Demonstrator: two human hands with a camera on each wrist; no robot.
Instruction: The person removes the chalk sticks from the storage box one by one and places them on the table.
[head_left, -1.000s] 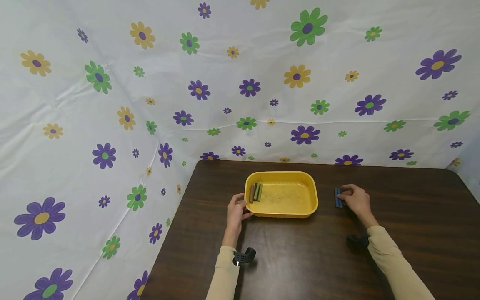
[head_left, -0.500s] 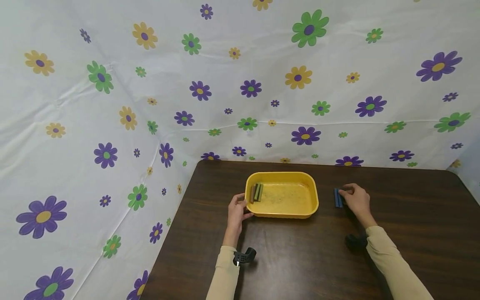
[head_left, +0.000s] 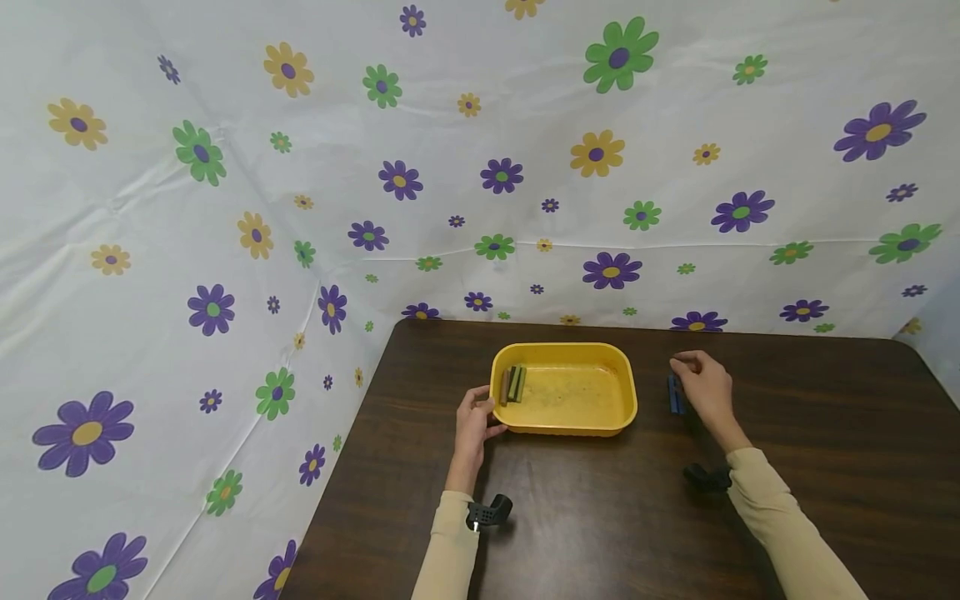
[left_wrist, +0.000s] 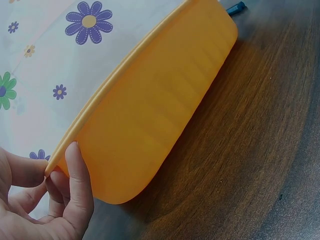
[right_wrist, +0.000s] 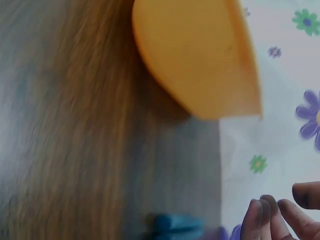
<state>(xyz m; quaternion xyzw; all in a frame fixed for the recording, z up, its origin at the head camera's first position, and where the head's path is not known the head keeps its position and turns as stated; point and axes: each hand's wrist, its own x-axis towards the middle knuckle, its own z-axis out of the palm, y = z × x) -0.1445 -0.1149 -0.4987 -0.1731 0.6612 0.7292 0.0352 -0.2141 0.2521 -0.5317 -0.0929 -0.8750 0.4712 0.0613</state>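
Note:
A yellow plastic tray (head_left: 562,430) sits on the table, with its left end in the grip of my left hand (head_left: 471,423). In the left wrist view, thumb and fingers hold the tray's rim. Against the inner left wall lie a brown stick (head_left: 504,389) and several green and dark sticks (head_left: 521,386). Two short blue sticks (head_left: 673,400) lie side by side on the table, right of the tray. My right hand (head_left: 707,390) hovers just above and beyond them. The right wrist view shows its thumb apart from darkly smudged fingertips (right_wrist: 254,212), with nothing between them.
The dark brown wooden table (head_left: 570,508) ends at the back against a white flowered cloth (head_left: 480,183). This cloth also rises along the left side. A black band with a camera (head_left: 489,512) sits on my left wrist.
My right hand has come off the blue sticks and moved slightly up and away from me. Both sticks stay where they were. The left hand and tray have not moved.

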